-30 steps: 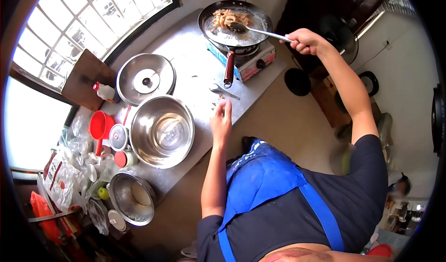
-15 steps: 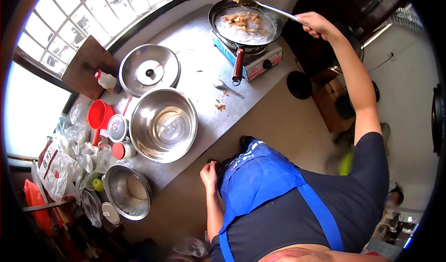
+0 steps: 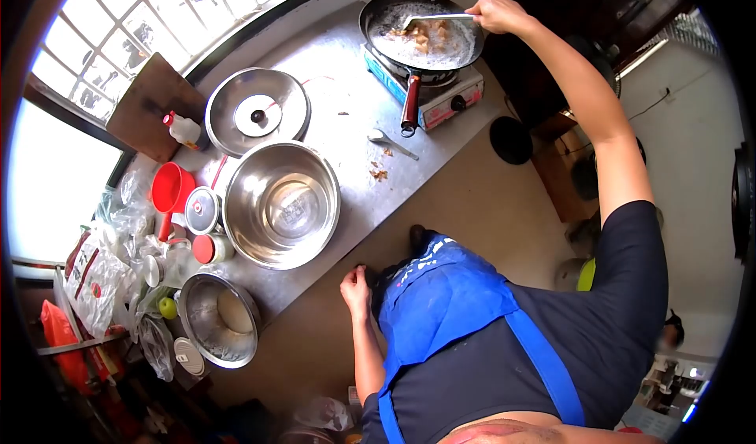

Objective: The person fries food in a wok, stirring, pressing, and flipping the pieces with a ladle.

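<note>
My right hand (image 3: 498, 14) is closed round the handle of a long, pale metal stirring utensil (image 3: 445, 17). Its far end dips among browned food pieces (image 3: 429, 38) in a black frying pan (image 3: 376, 36); the exact shape of that end is not clear. Whitish bubbling liquid surrounds the pieces. Under the pan stands a portable gas stove (image 3: 449, 107), and the pan's reddish-brown handle (image 3: 412, 101) points toward me. My left hand (image 3: 356, 288) hangs low beside my blue apron, off the counter's front edge, with curled fingers; whatever they may hold cannot be made out.
On the metal counter (image 3: 339, 141) are a white spoon (image 3: 392, 143), food scraps (image 3: 379, 175), a large steel bowl (image 3: 236, 216), a pan lid (image 3: 220, 121), a red ladle (image 3: 172, 186) and several jars. Another bowl (image 3: 189, 318) sits near the corner. Plastic bags (image 3: 98, 279) crowd the left.
My right hand has moved left and slightly up, bringing the utensil's end from the pan's far rim down into the food. My left hand has barely moved.
</note>
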Demonstrator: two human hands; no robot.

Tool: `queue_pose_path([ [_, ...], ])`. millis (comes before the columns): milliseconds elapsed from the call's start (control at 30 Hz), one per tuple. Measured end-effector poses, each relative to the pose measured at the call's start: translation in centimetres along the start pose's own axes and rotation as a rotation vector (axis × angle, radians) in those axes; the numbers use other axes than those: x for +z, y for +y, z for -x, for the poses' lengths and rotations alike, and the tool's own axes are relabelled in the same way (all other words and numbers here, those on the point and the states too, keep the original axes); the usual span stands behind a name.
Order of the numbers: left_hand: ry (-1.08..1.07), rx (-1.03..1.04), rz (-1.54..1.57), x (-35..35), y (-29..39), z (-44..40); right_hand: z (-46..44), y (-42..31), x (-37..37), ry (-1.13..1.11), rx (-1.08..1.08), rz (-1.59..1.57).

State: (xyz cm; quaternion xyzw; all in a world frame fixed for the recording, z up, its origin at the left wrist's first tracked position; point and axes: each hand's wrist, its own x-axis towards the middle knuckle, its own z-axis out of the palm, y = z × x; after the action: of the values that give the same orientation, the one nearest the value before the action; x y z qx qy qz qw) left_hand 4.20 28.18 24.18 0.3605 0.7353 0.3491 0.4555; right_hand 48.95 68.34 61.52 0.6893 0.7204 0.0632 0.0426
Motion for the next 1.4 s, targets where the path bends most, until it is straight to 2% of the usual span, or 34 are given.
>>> queue_pose_path([
  [100, 0.0, -0.031, -0.035, -0.1, -0.6, 0.0, 1.8, 0.7, -1.8, 0.008, 0.002, 0.097],
  [267, -0.026, 0.004, 0.01, 0.1, -1.9, -1.1, 4.7, 3.9, -2.8, 0.036, 0.004, 0.085],
  [333, -0.031, 0.025, 0.049, 0.1, -1.4, -1.4, 6.2, 4.6, -3.3, -0.026, 0.043, 0.031],
  [633, -0.107, -0.031, -0.025, 0.3, 0.8, -2.4, 10.6, 7.6, -3.3, 0.0, 0.056, 0.011],
  [733, -0.079, -0.048, 0.017, 0.1, 0.9, -2.2, 11.2, 8.4, -3.9, 0.013, -0.001, -0.002],
  [833, -0.064, -0.041, 0.059, -0.2, 0.1, -1.8, 11.9, 7.8, -5.9, -0.08, 0.079, -0.041],
  [1000, -0.027, -0.095, 0.025, 0.1, -2.6, -1.6, 11.8, 8.6, -6.8, -0.093, 0.033, -0.076],
  [1100, -0.039, -0.094, 0.004, 0.1, -3.1, -1.6, 11.6, 8.5, -7.9, -0.165, 0.052, -0.13],
  [1233, -0.032, -0.101, 0.07, 0.7, -3.6, -2.1, 10.8, 10.3, -7.5, -0.102, -0.032, -0.181],
  [1333, -0.046, -0.142, 0.08, 0.6, -2.8, -2.5, 10.6, 9.8, -8.3, -0.166, 0.063, -0.211],
  [1400, -0.057, -0.124, 0.049, 0.5, -1.6, -2.6, 10.2, 10.1, -8.4, -0.221, 0.098, -0.474],
])
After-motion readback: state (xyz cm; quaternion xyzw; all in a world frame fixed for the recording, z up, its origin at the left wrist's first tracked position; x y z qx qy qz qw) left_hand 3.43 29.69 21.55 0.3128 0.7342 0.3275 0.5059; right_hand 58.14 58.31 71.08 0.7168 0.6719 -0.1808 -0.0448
